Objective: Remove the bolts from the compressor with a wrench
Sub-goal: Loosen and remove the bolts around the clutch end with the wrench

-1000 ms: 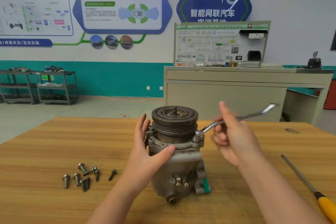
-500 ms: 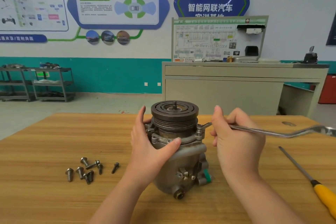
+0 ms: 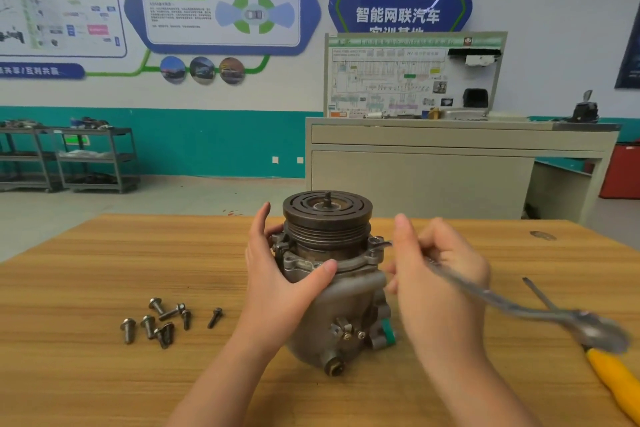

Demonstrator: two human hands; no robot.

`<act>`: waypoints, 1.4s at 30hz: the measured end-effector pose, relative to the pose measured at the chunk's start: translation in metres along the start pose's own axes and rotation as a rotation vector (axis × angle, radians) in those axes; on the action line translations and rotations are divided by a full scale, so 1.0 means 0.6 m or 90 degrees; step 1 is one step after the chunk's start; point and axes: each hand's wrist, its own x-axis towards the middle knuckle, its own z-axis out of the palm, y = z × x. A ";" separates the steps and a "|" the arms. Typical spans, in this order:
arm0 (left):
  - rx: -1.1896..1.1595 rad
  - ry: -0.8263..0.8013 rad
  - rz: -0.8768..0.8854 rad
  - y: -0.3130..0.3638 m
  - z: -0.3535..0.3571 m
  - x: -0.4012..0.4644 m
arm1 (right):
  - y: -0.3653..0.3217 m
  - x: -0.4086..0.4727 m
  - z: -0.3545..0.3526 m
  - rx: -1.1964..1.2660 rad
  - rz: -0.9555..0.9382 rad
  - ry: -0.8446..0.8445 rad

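A grey metal compressor [image 3: 349,308] with a dark grooved pulley [image 3: 327,215] on top stands upright on the wooden table [image 3: 104,288]. My left hand [image 3: 280,281] grips its left side, thumb across the front flange. My right hand [image 3: 440,274] holds a silver ring wrench [image 3: 512,308]. The wrench's near end sits on a bolt [image 3: 375,242] at the flange's right side, and its handle points right and toward me, blurred with motion. Several removed bolts [image 3: 162,322] lie loose on the table to the left.
A yellow-handled screwdriver [image 3: 613,378] lies at the table's right edge, under the wrench's free end. Beyond the table stand a grey bench [image 3: 450,163] with a display board and metal shelf carts [image 3: 69,159] at the far left.
The wrench handle has swung clockwise, from pointing up and right at the back to pointing right and toward me. My left hand has kept its grip on the compressor.
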 end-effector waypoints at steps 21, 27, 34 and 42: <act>0.011 0.018 0.025 -0.010 0.007 0.002 | 0.005 0.041 -0.022 0.098 0.099 -0.104; 0.014 0.012 0.026 -0.007 0.006 0.002 | -0.017 0.006 -0.001 -0.259 -0.263 -0.112; 0.021 0.015 0.026 -0.009 0.006 0.003 | -0.009 0.033 -0.041 0.147 0.251 -0.175; 0.017 0.009 0.031 -0.015 0.006 0.004 | 0.033 0.096 -0.045 0.444 0.438 -0.129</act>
